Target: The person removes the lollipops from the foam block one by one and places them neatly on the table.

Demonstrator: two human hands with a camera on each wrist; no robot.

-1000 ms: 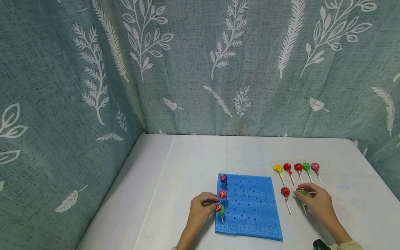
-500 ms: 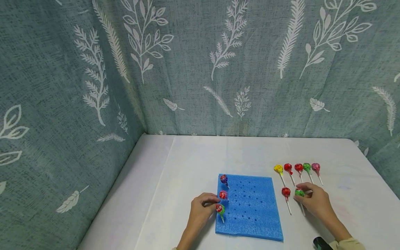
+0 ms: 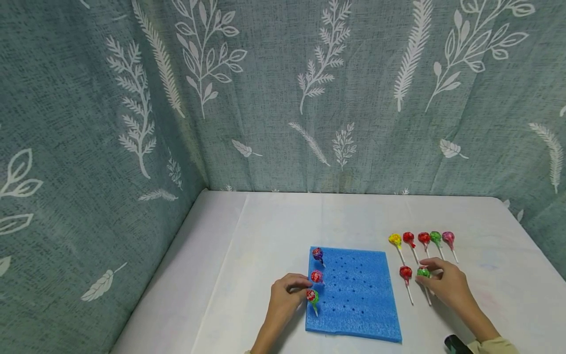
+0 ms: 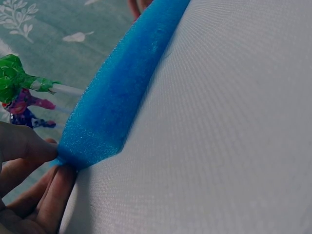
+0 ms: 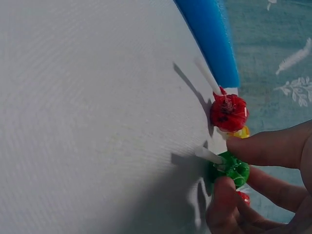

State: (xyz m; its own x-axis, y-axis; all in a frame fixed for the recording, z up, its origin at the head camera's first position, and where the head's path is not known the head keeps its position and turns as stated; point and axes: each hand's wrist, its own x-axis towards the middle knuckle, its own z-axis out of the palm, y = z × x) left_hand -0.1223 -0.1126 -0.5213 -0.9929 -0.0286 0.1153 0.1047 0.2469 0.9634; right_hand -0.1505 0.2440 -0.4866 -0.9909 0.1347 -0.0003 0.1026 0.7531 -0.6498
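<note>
Head view: I read the step as picking up the next lollipop. The right hand (image 3: 446,282) closes finger and thumb about the head of a green lollipop (image 3: 423,272), right of the blue foam board (image 3: 353,322). A red lollipop (image 3: 405,273) lies just beside it; five others form a row beyond. Three lollipops stand along the board's left edge, where the left hand (image 3: 283,297) rests; the remaining holes I can make out are vacant.

Left wrist view: finger and thumb meet the foam edge in what I judge to be a light steadying pinch.

Right wrist view: the green head sits between fingertips, the gap closed to its width. I cannot tell whether it bears on the table.

Next, I judge, the move calls for lifting clear of the red lollipop, turning the stick down and aligning it with a vacant hole.
</note>
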